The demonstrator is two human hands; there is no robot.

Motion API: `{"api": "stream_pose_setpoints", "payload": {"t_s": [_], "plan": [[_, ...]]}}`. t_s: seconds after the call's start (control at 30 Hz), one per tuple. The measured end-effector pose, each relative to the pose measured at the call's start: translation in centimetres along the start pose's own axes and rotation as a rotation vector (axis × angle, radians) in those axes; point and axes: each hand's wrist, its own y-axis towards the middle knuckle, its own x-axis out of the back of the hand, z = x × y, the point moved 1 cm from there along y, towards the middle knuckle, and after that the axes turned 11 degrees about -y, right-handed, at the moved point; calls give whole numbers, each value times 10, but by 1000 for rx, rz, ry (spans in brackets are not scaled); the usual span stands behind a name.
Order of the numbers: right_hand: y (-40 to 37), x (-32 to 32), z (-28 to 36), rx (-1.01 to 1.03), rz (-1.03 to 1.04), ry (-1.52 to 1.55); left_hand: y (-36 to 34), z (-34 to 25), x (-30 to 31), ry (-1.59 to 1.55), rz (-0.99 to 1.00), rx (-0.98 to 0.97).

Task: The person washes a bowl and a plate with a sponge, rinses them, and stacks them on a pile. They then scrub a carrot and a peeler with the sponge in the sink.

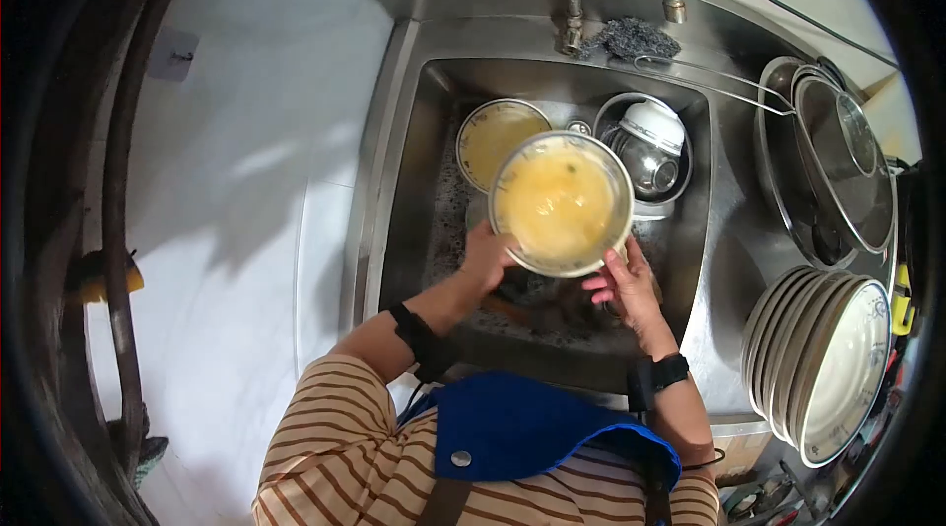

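Observation:
A round plate (562, 201) with a patterned rim is held over the sink, its middle covered in yellowish liquid or residue. My left hand (485, 258) grips its lower left edge. At its lower right edge, my right hand (628, 282) has the thumb on the rim and the fingers underneath, partly hidden. Behind it in the basin lies a second plate (490, 137), yellowish too, partly covered by the held one. To the right, a metal bowl (680, 186) holds a white bowl (652, 125) and a smaller shiny metal bowl (658, 169).
The steel sink (399, 171) has a faucet (673, 4) at the back, with a scouring pad (631, 37) beside it. Strainers (838, 142) and metal pans lean on the right ledge. A row of stacked plates (838, 368) stands at the lower right.

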Motion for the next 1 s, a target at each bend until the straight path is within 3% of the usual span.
{"api": "stream_pose_setpoints", "payload": {"t_s": [0.07, 0.2, 0.27, 0.3, 0.33, 0.37, 0.43, 0.5, 0.63, 0.7, 0.73, 0.8, 0.83, 0.9, 1.0], "plan": [[0, -1, -6, 5, 15, 73, -16, 13, -3, 100, 166, 111], [-7, 20, -35, -18, -193, 22, -20, 38, 1, 135, 216, 110], [-12, 36, -51, 26, -239, 116, -4, 39, 14, 292, 304, 220], [-20, 39, -47, 23, -251, 108, 29, 45, 36, 393, 299, 125], [-23, 42, -47, 20, -264, 109, 45, 16, 34, 982, 335, -106], [-26, 45, -47, 14, -259, 104, 72, 29, 50, 723, 24, -353], [-30, 48, -46, 1, -277, 122, 104, 6, 45, 774, -499, -201], [-30, 51, -44, 12, -265, 144, 128, -3, 50, 231, -425, -35], [-29, 51, -33, 49, -241, 204, 170, 0, 72, 207, -375, 151], [-27, 51, -30, 72, -235, 229, 187, 9, 90, 224, -159, 210], [-26, 52, -29, 65, -251, 234, 184, 9, 95, 231, -153, 226], [-28, 52, -26, 93, -235, 223, 177, 11, 98, 700, 419, -272], [-29, 51, -23, 88, -247, 233, 180, 11, 95, 692, 429, -266], [-32, 50, -17, 85, -228, 215, 185, 3, 88, 73, -133, 134], [-36, 48, -11, 100, -228, 191, 150, -4, 79, 9, -105, 7]]}}
